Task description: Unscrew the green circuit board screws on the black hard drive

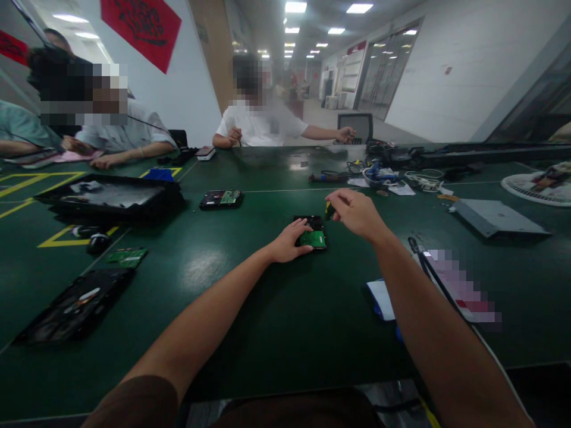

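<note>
A hard drive (313, 239) with a green circuit board lies on the dark green table in front of me. My left hand (289, 240) grips it from the left, fingers over its far part and thumb along its near edge. Just to the right of the drive and a little above the table, my right hand (354, 211) is closed around a screwdriver (329, 210) with a yellow and black handle. Its tip is not clearly visible. Another hard drive (221, 199) with a green board lies farther off to the left.
At left stand a black tray (111, 199), an opened black casing (75, 303) and a loose green board (127, 256). Cables (383, 175) and a grey metal box (499, 217) lie at right. A person in a white shirt (263, 126) sits across the table; others sit at left.
</note>
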A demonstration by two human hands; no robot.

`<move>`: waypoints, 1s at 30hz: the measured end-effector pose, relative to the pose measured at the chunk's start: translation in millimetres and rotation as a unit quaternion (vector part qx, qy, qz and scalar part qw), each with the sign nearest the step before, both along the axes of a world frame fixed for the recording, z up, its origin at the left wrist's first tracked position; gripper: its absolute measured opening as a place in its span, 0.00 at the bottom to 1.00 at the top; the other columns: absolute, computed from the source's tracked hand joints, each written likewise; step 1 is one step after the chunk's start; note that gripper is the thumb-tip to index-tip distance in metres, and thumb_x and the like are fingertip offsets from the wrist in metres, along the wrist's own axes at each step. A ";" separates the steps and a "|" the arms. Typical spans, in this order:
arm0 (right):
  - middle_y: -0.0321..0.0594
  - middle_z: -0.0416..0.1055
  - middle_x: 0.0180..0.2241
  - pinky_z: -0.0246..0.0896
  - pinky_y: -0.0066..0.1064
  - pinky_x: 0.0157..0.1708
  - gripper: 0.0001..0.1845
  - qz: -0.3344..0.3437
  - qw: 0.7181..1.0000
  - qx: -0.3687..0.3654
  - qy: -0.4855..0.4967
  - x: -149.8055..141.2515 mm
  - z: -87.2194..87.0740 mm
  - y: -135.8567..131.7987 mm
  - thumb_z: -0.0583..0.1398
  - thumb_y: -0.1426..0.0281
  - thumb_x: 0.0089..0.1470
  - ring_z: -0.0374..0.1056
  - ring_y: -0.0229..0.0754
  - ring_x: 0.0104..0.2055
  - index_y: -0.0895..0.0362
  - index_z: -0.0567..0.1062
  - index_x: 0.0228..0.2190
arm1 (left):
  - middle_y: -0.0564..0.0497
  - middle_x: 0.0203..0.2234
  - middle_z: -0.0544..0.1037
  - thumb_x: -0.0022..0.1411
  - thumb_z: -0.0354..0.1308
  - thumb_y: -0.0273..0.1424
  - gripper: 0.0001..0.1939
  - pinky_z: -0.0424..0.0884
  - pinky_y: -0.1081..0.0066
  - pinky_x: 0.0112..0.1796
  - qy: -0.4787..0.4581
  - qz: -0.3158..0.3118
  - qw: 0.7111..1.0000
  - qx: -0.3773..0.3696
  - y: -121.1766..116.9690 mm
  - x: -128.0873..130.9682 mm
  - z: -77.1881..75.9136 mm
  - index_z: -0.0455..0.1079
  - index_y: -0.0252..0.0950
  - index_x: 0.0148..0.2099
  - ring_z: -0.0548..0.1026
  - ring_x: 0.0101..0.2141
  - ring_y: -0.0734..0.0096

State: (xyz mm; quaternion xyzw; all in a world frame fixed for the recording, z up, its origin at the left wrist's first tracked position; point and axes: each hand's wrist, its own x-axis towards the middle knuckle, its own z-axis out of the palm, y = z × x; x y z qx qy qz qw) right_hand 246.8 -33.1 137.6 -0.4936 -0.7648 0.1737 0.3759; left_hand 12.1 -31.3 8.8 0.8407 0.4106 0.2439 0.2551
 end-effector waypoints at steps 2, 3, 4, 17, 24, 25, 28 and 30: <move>0.38 0.79 0.28 0.63 0.36 0.33 0.13 -0.006 1.000 0.004 -0.002 1.2 -0.9 1.6 0.59 0.62 0.63 0.73 0.43 0.28 0.54 0.81 0.35 | 0.40 0.76 0.51 0.64 0.65 0.43 0.33 0.45 0.43 0.71 0.000 0.001 1.000 0.000 -0.2 0.0 0.0 0.65 0.41 0.68 0.46 0.75 0.47; 0.38 0.79 0.29 0.63 0.36 0.33 0.13 -0.009 1.000 0.002 -0.001 1.6 -1.1 2.0 0.59 0.61 0.62 0.73 0.43 0.29 0.54 0.81 0.34 | 0.40 0.76 0.51 0.64 0.65 0.43 0.33 0.46 0.43 0.71 0.001 0.001 1.000 0.001 -0.4 0.0 0.3 0.65 0.41 0.68 0.46 0.75 0.47; 0.39 0.79 0.29 0.63 0.36 0.33 0.12 -0.013 1.000 -0.003 0.002 2.0 -1.1 2.0 0.60 0.61 0.62 0.73 0.43 0.29 0.54 0.81 0.33 | 0.40 0.76 0.51 0.64 0.65 0.43 0.34 0.46 0.43 0.71 0.001 0.001 1.000 0.001 -0.9 0.0 0.7 0.64 0.41 0.68 0.46 0.75 0.47; 0.41 0.78 0.30 0.68 0.35 0.28 0.17 0.030 0.993 -0.063 0.094 4.0 -10.4 8.7 0.55 0.59 0.68 0.73 0.41 0.26 0.56 0.79 0.40 | 0.39 0.76 0.50 0.64 0.65 0.43 0.34 0.45 0.43 0.71 0.005 -0.005 1.000 0.005 -0.4 -1.2 1.6 0.64 0.40 0.68 0.45 0.75 0.47; 0.42 0.78 0.33 0.66 0.35 0.30 0.17 0.011 0.995 -0.064 0.071 2.8 -8.5 5.0 0.56 0.59 0.67 0.73 0.42 0.29 0.55 0.80 0.44 | 0.38 0.75 0.50 0.65 0.65 0.42 0.34 0.46 0.44 0.71 0.005 -0.004 1.000 0.003 -1.1 0.0 2.0 0.64 0.38 0.69 0.45 0.75 0.47; 0.42 0.79 0.35 0.66 0.35 0.31 0.16 0.001 0.996 -0.063 0.066 2.7 -8.0 4.6 0.57 0.59 0.66 0.73 0.41 0.30 0.55 0.81 0.42 | 0.38 0.75 0.50 0.65 0.65 0.42 0.34 0.46 0.44 0.71 0.006 -0.003 1.000 0.004 -1.6 0.4 2.6 0.64 0.38 0.69 0.45 0.75 0.47; 0.43 0.79 0.35 0.65 0.34 0.31 0.15 -0.032 0.993 -0.076 0.083 2.0 -8.3 5.4 0.59 0.58 0.65 0.73 0.41 0.30 0.56 0.80 0.38 | 0.38 0.76 0.50 0.65 0.65 0.42 0.33 0.46 0.44 0.71 0.008 0.002 1.000 0.002 -3.3 1.0 4.6 0.64 0.39 0.68 0.46 0.75 0.47; 0.43 0.79 0.34 0.65 0.33 0.30 0.15 -0.042 0.991 -0.082 0.098 1.5 -9.4 7.0 0.60 0.58 0.64 0.73 0.40 0.28 0.56 0.79 0.37 | 0.39 0.76 0.50 0.65 0.65 0.42 0.33 0.46 0.44 0.72 0.007 0.003 1.000 -0.002 -4.3 1.0 5.8 0.64 0.40 0.68 0.46 0.75 0.47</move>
